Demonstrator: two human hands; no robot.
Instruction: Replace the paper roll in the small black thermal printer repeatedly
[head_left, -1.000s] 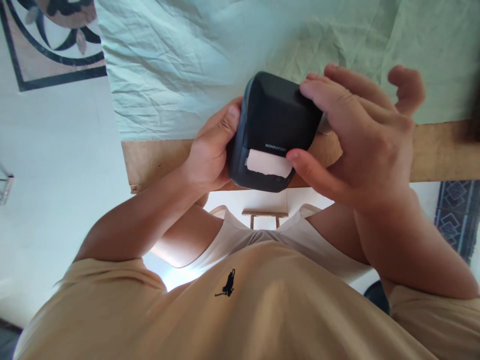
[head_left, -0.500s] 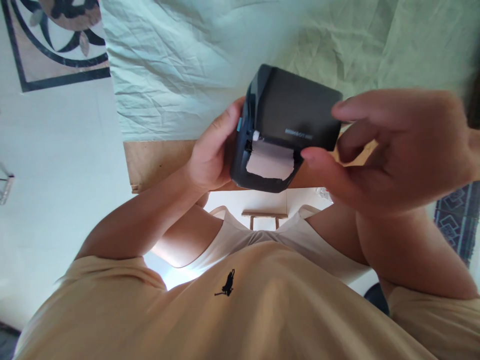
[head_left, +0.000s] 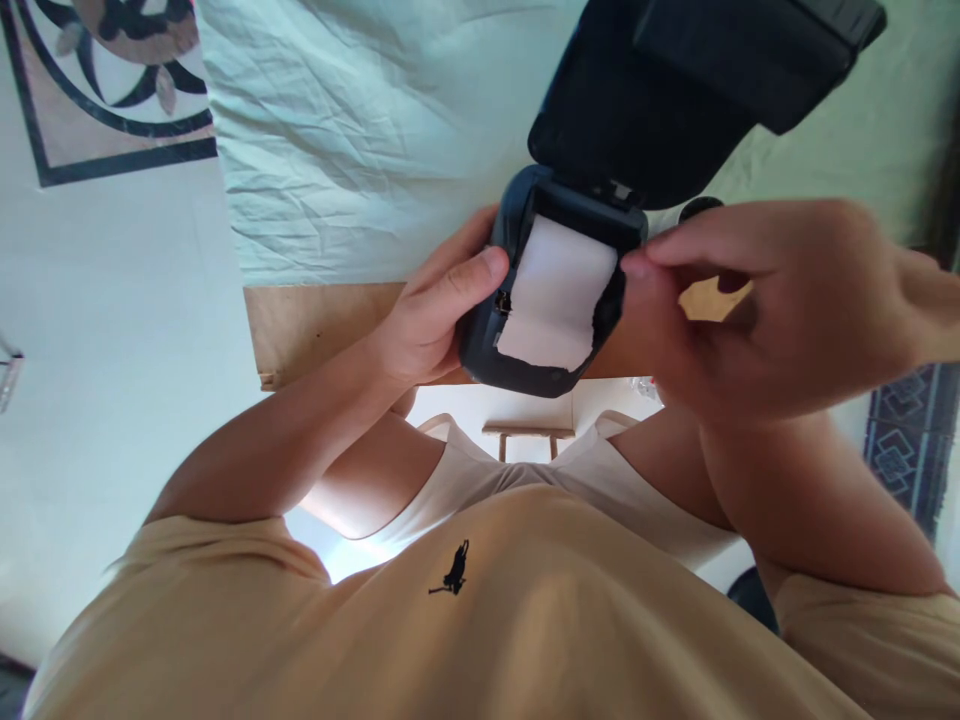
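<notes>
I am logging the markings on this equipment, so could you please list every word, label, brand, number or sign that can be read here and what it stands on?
No readable text in this view.
Printer: lid swung open, no lettering shows on it.
Paper roll: blank.
Shirt: small dark embroidered figure logo, no words.
The left hand and right hand hold the printer's sides.
</notes>
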